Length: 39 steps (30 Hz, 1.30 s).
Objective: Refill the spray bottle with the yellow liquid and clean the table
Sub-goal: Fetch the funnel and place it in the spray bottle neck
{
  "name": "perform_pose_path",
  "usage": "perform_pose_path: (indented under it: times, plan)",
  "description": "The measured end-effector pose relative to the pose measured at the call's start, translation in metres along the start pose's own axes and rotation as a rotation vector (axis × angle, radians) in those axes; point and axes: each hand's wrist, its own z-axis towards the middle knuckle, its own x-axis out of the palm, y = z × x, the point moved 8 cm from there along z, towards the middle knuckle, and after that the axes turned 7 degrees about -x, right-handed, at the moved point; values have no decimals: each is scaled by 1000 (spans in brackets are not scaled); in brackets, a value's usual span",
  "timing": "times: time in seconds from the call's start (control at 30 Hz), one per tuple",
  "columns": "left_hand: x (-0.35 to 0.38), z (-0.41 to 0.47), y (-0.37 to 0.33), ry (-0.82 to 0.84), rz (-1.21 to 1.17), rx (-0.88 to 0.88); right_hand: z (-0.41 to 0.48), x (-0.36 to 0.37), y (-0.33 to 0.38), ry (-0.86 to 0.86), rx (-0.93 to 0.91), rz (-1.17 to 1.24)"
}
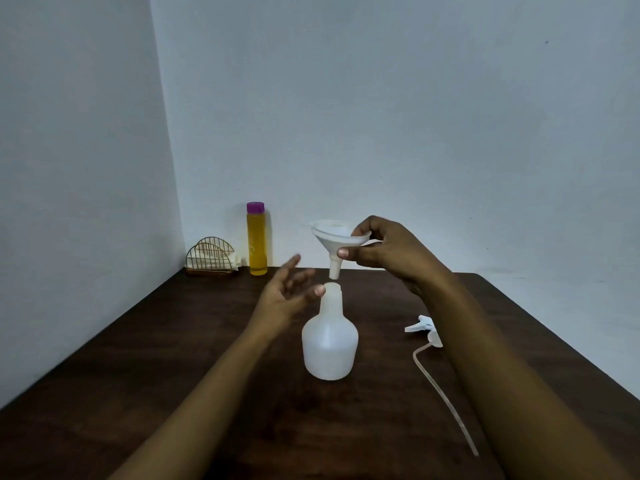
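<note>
Funnel (332,239) pinched upright in your right hand (388,252), spout just above the open neck of the spray bottle (329,341); your left hand (287,294), fingers loosely spread, beside that neck

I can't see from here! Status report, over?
Right hand pinches white plastic funnel, spout above open neck of translucent white plastic spray bottle. Left hand open beside neck. Tall purple-capped bottle of yellow liquid unopened, at back. Nothing blocking.

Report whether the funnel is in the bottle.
Out: the right hand holds the funnel above the spray bottle, spout clear of its neck.
</note>
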Motion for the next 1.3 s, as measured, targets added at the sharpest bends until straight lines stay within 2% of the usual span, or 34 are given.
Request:
perform_pose_path:
  times: [0.13, 0.37, 0.5, 1.1, 1.3]
  plan:
    - [8, 2, 32, 8, 70, -101, 1, -1, -21, 15, 48, -17]
    - [13, 2, 43, 14, 110, -133, 4, 2, -28, 38, 44, -17]
    - [12, -1, 50, 10, 80, -161, 8, 4, -23, 46, 14, -107]
    - [14, 0, 52, 20, 39, -153, 14, 14, -17, 80, 9, -219]
    - [14, -1, 52, 25, 35, -143, 8, 24, -25, 161, 33, -274]
